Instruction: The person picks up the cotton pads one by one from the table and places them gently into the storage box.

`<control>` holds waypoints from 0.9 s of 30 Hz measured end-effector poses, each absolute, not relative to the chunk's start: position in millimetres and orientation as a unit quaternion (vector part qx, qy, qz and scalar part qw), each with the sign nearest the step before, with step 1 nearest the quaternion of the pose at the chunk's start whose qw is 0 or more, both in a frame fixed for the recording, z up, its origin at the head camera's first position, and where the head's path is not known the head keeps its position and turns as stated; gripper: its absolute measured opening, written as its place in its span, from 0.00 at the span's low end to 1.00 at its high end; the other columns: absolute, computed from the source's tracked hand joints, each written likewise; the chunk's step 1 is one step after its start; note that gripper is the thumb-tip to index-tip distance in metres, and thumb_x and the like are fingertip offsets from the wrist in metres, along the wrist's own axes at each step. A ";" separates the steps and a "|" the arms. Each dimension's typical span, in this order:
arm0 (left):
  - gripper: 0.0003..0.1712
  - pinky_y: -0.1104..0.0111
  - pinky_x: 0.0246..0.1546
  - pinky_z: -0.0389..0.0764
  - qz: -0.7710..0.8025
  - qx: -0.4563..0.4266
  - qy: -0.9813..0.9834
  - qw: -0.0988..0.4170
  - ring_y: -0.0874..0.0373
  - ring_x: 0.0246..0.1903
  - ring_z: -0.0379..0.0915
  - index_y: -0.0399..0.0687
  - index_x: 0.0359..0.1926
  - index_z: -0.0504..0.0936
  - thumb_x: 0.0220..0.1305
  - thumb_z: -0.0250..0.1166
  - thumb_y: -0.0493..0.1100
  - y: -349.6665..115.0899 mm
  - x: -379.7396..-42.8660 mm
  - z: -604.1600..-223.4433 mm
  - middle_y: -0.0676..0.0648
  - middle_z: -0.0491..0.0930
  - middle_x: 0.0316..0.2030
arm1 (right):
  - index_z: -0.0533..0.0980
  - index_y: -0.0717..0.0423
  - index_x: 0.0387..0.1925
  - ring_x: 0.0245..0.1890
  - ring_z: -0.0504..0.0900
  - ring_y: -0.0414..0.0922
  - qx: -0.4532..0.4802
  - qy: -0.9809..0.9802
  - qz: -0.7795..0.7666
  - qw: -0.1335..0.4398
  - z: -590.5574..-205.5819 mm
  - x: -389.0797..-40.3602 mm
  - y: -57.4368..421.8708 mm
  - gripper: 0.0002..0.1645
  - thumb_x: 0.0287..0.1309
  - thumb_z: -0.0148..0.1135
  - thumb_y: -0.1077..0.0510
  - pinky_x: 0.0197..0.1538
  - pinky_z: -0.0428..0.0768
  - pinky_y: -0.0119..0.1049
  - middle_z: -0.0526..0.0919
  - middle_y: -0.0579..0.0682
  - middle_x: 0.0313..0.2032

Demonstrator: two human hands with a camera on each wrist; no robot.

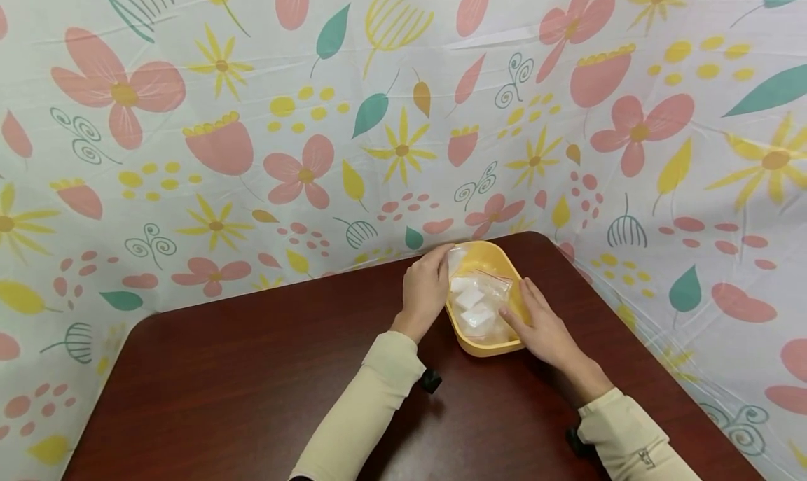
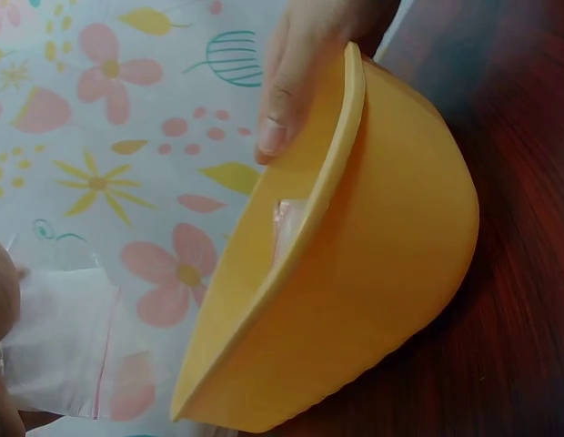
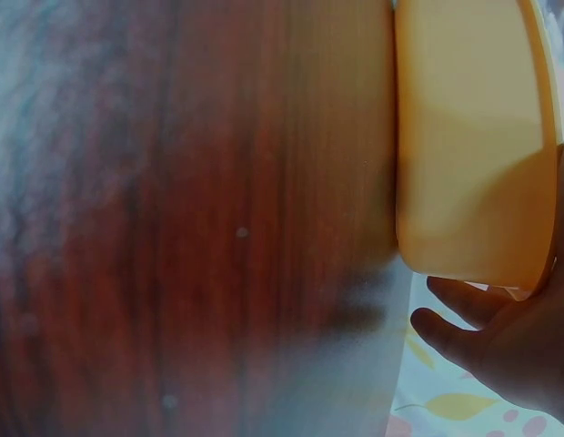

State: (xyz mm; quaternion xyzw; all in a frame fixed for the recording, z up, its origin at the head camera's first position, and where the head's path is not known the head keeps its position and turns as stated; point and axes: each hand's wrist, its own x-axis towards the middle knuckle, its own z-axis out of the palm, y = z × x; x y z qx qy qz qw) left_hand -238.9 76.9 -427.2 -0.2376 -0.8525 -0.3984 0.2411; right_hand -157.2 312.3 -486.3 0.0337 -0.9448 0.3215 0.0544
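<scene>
A yellow plastic bin (image 1: 478, 349) with rounded corners stands on the table. Inside it lie several small clear zip bags (image 1: 477, 304) with white contents. At the bin's far left corner, my left hand (image 1: 425, 288) pinches a clear zip bag (image 2: 59, 341) that has a red seal line and something white inside. My right hand (image 1: 547, 330) grips the bin's right side, with the thumb over the rim and fingers along the outside wall. In the right wrist view, fingertips (image 3: 446, 335) show past the bin's edge.
The dark reddish-brown table (image 1: 265, 355) has rounded back corners. Behind it and along its right side hangs a white cloth (image 1: 252, 117) printed with flowers and leaves. Dark wrist straps (image 1: 431, 381) show under the light sleeves.
</scene>
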 end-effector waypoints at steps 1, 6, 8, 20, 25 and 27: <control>0.16 0.70 0.23 0.75 -0.392 -0.239 -0.855 0.240 0.61 0.20 0.73 0.52 0.58 0.84 0.77 0.55 0.40 78.8 -240.7 -427.7 0.48 0.87 0.44 | 0.43 0.67 0.78 0.76 0.46 0.63 0.034 -0.945 0.322 0.054 -486.1 -156.8 311.9 0.55 0.72 0.51 0.34 0.71 0.53 0.66 0.41 0.64 0.78; 0.16 0.69 0.23 0.77 -0.365 -0.238 -0.870 0.230 0.59 0.22 0.78 0.52 0.59 0.83 0.78 0.55 0.41 87.2 -248.9 -431.1 0.49 0.87 0.45 | 0.44 0.68 0.78 0.76 0.46 0.64 0.036 -0.945 0.321 0.057 -486.1 -156.7 311.6 0.55 0.71 0.51 0.33 0.70 0.54 0.66 0.41 0.65 0.78; 0.16 0.70 0.23 0.78 -0.347 -0.239 -0.878 0.226 0.59 0.22 0.79 0.52 0.59 0.83 0.78 0.55 0.42 90.6 -251.0 -433.1 0.50 0.87 0.45 | 0.44 0.68 0.78 0.76 0.46 0.63 0.037 -0.944 0.321 0.060 -485.8 -157.4 311.6 0.55 0.71 0.51 0.33 0.70 0.54 0.66 0.41 0.65 0.78; 0.16 0.65 0.30 0.84 -0.277 -0.248 -0.912 0.174 0.57 0.33 0.84 0.58 0.60 0.82 0.78 0.55 0.44 113.5 -241.7 -453.6 0.54 0.86 0.50 | 0.45 0.70 0.77 0.75 0.48 0.64 0.040 -0.943 0.322 0.067 -486.2 -157.8 311.5 0.54 0.72 0.53 0.36 0.70 0.55 0.66 0.43 0.67 0.77; 0.16 0.64 0.35 0.85 -0.261 -0.252 -0.918 0.159 0.57 0.38 0.85 0.59 0.59 0.83 0.78 0.56 0.44 122.5 -236.2 -457.9 0.56 0.86 0.50 | 0.45 0.71 0.77 0.75 0.48 0.64 0.045 -0.942 0.325 0.073 -486.0 -158.4 311.9 0.54 0.72 0.54 0.37 0.70 0.55 0.65 0.43 0.67 0.77; 0.16 0.64 0.36 0.85 -0.257 -0.254 -0.920 0.152 0.57 0.39 0.85 0.59 0.59 0.82 0.77 0.56 0.44 126.0 -234.7 -459.3 0.56 0.86 0.50 | 0.45 0.71 0.76 0.76 0.47 0.64 0.046 -0.941 0.327 0.073 -486.3 -158.8 311.9 0.54 0.72 0.54 0.37 0.70 0.55 0.65 0.43 0.67 0.77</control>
